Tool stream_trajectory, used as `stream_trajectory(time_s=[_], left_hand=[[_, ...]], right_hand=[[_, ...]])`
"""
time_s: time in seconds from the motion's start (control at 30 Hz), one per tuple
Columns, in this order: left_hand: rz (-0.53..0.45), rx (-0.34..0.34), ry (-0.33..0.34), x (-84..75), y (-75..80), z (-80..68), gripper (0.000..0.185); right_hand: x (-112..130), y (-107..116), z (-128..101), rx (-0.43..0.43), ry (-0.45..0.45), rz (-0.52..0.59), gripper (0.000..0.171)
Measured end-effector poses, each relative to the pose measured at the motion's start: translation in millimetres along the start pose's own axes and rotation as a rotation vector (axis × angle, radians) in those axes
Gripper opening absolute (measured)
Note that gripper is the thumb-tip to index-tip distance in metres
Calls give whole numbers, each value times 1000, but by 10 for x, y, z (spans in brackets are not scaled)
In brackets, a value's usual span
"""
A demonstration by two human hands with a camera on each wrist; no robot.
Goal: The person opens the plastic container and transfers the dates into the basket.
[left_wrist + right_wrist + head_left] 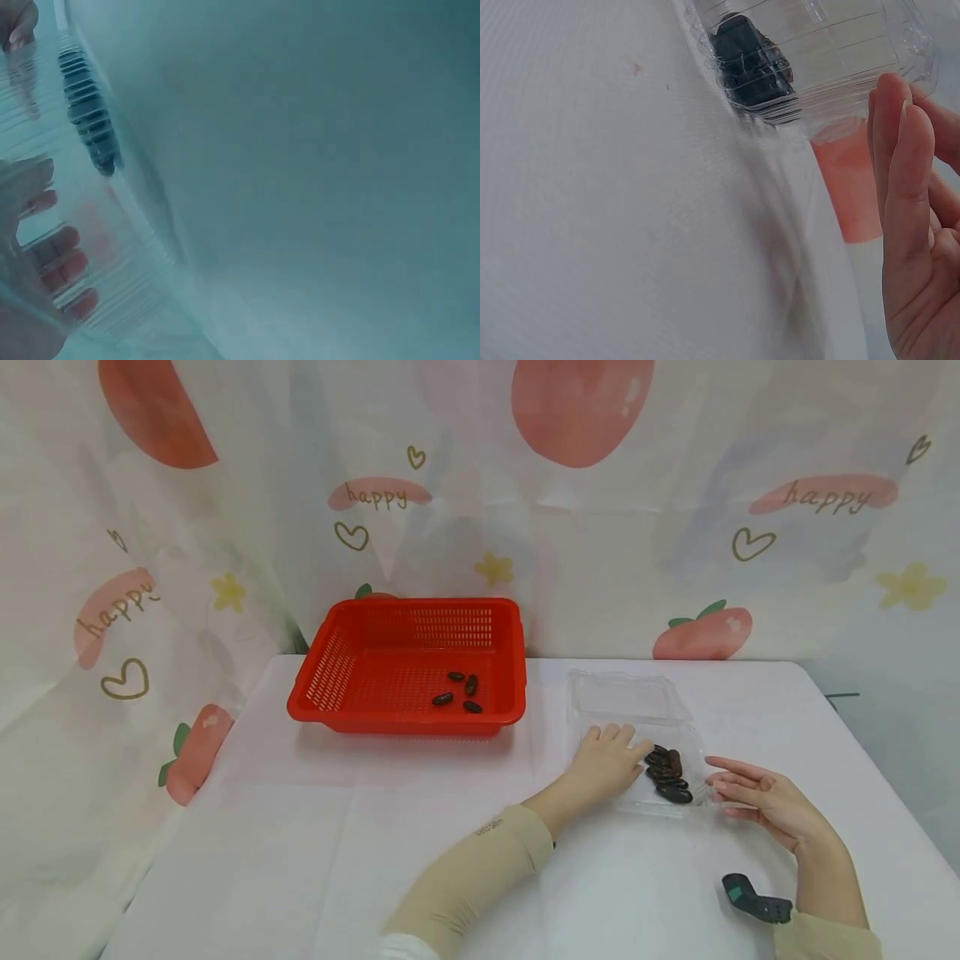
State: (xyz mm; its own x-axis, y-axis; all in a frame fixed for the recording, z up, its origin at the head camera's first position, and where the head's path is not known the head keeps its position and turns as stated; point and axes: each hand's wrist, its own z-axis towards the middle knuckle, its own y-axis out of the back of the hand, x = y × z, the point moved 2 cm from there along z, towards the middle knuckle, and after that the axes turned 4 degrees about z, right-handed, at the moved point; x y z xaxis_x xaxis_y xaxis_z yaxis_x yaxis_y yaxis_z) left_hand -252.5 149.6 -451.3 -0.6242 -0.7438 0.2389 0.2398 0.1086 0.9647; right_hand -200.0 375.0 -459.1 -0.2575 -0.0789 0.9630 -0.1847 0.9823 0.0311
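Note:
A clear plastic box [645, 799] sits on the white table with its clear lid [630, 700] folded back behind it. Several dark, shiny oblong fruits that look like dates [673, 793] lie in its right part. My left hand [609, 762] reaches over the box's left side, fingers spread and thumb side near the fruits. Through the clear wall in the left wrist view, the fingers of the left hand [56, 262] look loosely bent, with nothing visible in them. At the box's right wall is my right hand [772, 802], its fingers fairly straight; in the right wrist view their tips reach the plastic.
A red perforated basket [408, 727] stands at the back left, with several dark oblong fruits [472, 685] inside on its right. Behind the table hangs a white printed cloth [600, 560]. A black band [757, 903] is worn on the right wrist.

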Motion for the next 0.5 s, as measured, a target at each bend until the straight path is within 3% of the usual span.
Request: stream_trajectory(time_s=[0.5], left_hand=[[-43,87,-3,-113,-103,138,35]], right_hand=[[-19,16,2,14,29,-7,35]])
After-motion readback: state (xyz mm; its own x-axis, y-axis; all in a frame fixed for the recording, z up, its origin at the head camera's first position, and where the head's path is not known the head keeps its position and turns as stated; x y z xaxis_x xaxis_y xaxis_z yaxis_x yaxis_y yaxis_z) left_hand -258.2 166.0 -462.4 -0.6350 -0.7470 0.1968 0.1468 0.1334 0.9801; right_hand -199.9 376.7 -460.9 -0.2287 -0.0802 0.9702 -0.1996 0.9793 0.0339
